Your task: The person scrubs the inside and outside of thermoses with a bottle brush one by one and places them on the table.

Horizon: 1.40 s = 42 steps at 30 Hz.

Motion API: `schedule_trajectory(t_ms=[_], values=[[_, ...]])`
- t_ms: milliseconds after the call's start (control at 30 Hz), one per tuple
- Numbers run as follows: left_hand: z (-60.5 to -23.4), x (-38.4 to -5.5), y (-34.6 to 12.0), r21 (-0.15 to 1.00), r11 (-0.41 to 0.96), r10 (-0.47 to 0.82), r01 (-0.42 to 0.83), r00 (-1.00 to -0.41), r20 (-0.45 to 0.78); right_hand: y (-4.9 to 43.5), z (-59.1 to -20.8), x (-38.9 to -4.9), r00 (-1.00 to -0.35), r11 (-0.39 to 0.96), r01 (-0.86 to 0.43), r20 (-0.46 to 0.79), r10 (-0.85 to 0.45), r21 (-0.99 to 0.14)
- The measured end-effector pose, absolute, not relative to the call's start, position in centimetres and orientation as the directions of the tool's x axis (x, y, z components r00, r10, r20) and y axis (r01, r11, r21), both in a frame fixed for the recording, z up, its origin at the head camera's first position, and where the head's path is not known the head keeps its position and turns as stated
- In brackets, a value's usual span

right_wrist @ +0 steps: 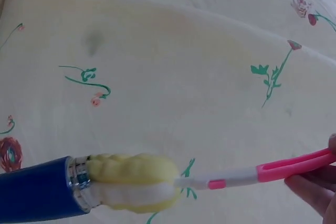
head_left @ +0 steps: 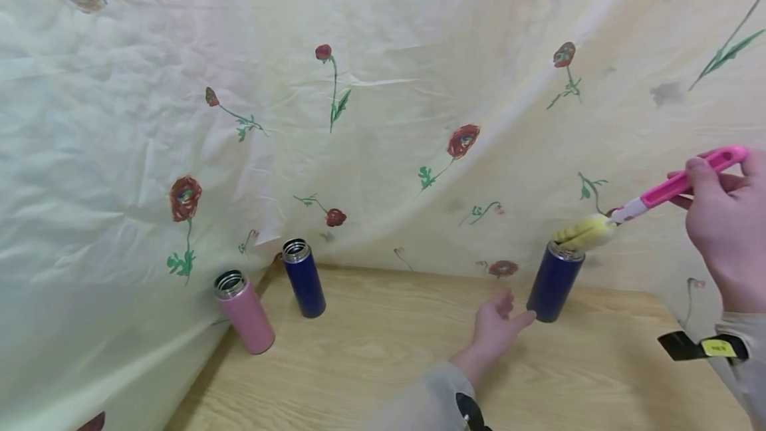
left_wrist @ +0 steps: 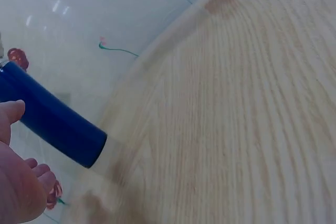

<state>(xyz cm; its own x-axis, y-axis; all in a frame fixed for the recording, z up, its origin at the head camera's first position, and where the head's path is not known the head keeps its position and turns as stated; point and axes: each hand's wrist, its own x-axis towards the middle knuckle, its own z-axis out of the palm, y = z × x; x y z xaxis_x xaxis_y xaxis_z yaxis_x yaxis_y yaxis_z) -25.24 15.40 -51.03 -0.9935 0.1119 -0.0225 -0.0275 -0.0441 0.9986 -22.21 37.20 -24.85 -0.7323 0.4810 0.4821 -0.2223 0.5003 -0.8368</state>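
Observation:
My right hand [head_left: 727, 231] grips the pink handle of a bottle brush [head_left: 661, 191]. The brush's yellow and white sponge head [right_wrist: 137, 179] is at the steel mouth of a blue bottle [head_left: 552, 290]; most of the sponge shows outside, and how far its tip reaches in is hard to tell. That bottle stands lidless on the wooden table. Low beside its left side is my left hand [head_left: 495, 328], fingers spread and loosely bent, holding nothing. Its thumb reaches close to the bottle's base; whether it touches is unclear. The left wrist view catches the blue bottle [left_wrist: 50, 116] behind the fingers.
Another lidless blue bottle [head_left: 305, 281] and a lidless pink bottle [head_left: 248, 316] stand at the left of the table [head_left: 365, 364]. A pale floral cloth [head_left: 383, 171] hangs behind the table and along its left side.

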Motion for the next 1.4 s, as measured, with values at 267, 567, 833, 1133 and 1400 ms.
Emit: schedule_trajectory(t_ms=[267, 567, 833, 1133, 1400], values=[[-49.9, -25.5, 16.4, 0.997, -0.037, 0.054, -0.061, -0.997, -0.059, 35.1, -23.1, -24.4, -0.784, 0.684, -0.152, 0.509, 0.356, -0.714], [-50.1, -25.9, 16.5, 0.998, -0.025, 0.073, -0.057, -0.996, -0.056, 35.0, -23.2, -25.1, -0.81, 0.741, -0.12, 0.497, 0.312, -0.66], [-48.2, -27.6, 17.9, 0.974, 0.204, 0.173, 0.096, -0.983, 0.061, 35.0, -23.3, -25.2, -0.813, 0.767, -0.086, 0.489, 0.315, -0.636], [-44.2, -29.1, 19.0, 0.924, 0.329, 0.213, 0.196, -0.968, 0.13, 35.2, -23.4, -24.8, -0.827, 0.781, -0.035, 0.456, 0.327, -0.623], [-43.7, -30.1, 19.9, 0.899, 0.395, 0.241, 0.189, -0.966, 0.097, 35.2, -23.6, -23.9, -0.825, 0.772, 0.001, 0.436, 0.36, -0.635]])
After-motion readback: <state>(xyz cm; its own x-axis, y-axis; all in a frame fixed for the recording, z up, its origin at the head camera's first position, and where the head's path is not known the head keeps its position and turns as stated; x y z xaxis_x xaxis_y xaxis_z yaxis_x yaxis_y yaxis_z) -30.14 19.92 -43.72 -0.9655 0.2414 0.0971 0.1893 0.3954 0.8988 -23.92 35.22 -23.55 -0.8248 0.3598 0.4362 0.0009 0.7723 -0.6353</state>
